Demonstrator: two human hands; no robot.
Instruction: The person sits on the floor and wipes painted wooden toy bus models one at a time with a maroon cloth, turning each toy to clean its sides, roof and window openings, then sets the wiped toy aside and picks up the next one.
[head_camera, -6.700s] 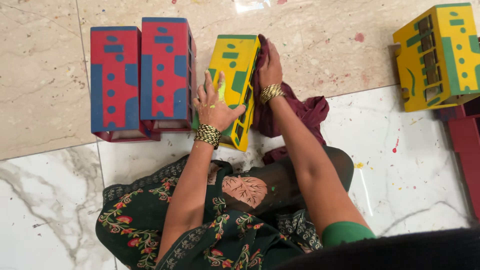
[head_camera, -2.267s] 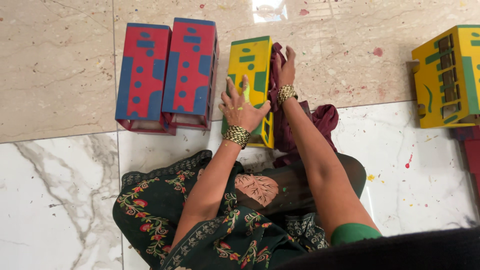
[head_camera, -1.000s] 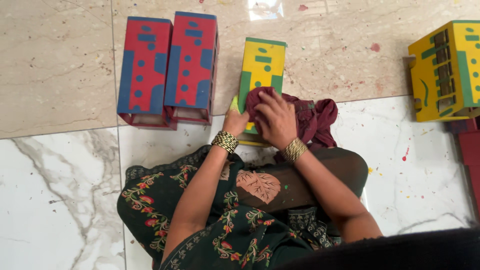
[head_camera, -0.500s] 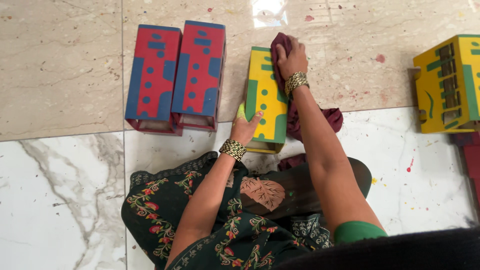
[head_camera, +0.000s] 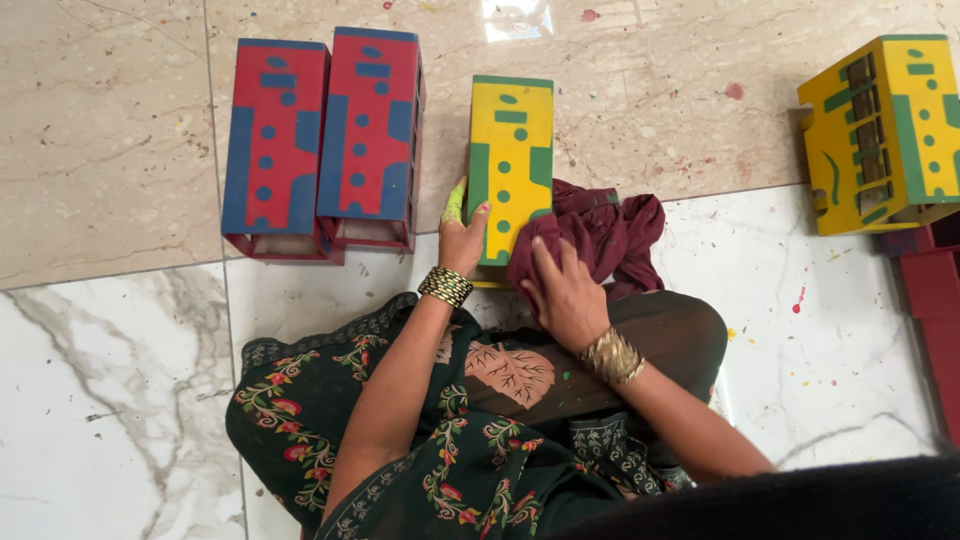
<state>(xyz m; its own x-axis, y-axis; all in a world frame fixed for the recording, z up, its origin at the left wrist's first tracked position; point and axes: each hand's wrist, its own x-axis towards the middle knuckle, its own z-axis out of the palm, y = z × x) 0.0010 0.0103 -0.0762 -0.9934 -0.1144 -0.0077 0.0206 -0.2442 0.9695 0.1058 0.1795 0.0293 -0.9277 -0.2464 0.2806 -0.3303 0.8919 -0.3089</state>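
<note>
Center-top of frame: yellow painted box (head_camera: 510, 165) w/ green trim & green dots, lying flat on the marble floor (head_camera: 120, 380), long axis running away from the person; its inside isn't visible from here. Left hand (head_camera: 462, 232) sits at the box's lower-left edge, fingers curled round the side, gripping it; yellow-green paint smear on the fingers. Right hand (head_camera: 565, 290) is just right of the box's near end, palm down, fingers closed into a maroon cloth (head_camera: 600, 230) that's bunched against the box's right side. Upper left: 2 red boxes (head_camera: 320, 135) w/ blue trim & dots, side by side & touching; near ends open, look hollow, nothing seen in them. Upper right: another yellow-green box (head_camera: 885, 130), tilted, w/ cut-out slots, contents can't tell. Right edge: dark red panels (head_camera: 935, 300), partly cut off. Count: 2 yellow boxes, 2 red, 1 cloth. Gold bangles (head_camera: 446, 286) on both wrists; floral dark-green garment (head_camera: 340, 440) across lower frame.
</note>
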